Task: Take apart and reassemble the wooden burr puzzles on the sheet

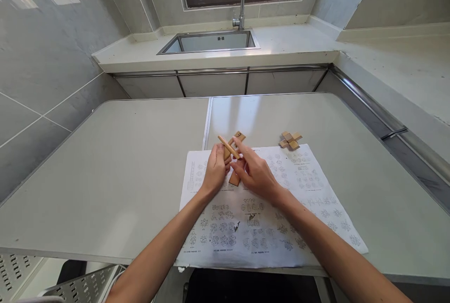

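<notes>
Flat wooden puzzle pieces (228,147) are crossed over one another between my two hands, above the upper part of a printed paper sheet. My left hand (216,168) is closed around their left side, thumb on top. My right hand (254,170) pinches them from the right, its index finger reaching over the upper end. Below the fingers, the end of another wooden piece (234,178) sticks out toward me; whether it rests on the paper is unclear. Palms and fingers hide how the pieces join.
The printed sheet (225,228), covered in small line diagrams, lies on a folding white table (140,162). An assembled wooden cross puzzle (290,140) sits at the sheet's upper right edge. Beyond are a counter with a sink (214,41) and tap (242,3). A perforated chair (84,286) stands lower left.
</notes>
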A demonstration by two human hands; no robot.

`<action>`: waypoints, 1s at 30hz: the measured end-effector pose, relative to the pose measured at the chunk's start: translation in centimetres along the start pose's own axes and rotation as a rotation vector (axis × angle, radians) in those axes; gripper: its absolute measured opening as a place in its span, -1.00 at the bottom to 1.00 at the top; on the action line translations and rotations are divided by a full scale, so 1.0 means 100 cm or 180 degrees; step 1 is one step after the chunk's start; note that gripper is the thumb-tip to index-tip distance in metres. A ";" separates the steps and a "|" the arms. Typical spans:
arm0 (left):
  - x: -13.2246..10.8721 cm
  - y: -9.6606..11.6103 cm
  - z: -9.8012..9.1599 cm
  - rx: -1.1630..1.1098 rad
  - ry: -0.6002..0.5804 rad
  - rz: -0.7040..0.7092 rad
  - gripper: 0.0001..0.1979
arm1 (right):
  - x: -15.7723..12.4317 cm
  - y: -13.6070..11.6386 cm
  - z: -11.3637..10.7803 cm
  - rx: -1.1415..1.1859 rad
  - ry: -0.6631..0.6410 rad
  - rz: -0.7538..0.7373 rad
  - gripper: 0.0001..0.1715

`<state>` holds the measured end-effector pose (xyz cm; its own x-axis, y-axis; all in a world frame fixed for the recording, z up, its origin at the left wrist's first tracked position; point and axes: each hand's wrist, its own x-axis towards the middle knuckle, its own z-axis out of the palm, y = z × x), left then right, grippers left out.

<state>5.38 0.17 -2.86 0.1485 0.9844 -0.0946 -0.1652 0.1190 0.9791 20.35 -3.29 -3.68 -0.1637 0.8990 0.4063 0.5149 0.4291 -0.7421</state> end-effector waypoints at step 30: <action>0.010 0.006 -0.007 -0.0434 0.0084 0.0325 -0.64 | 0.007 0.021 -0.012 -0.0591 -0.0129 0.0088 0.08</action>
<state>4.76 1.30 -2.49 0.0989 0.9951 -0.0025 -0.3090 0.0331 0.9505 22.32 -1.82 -4.33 -0.1790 0.9146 0.3625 0.6655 0.3840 -0.6401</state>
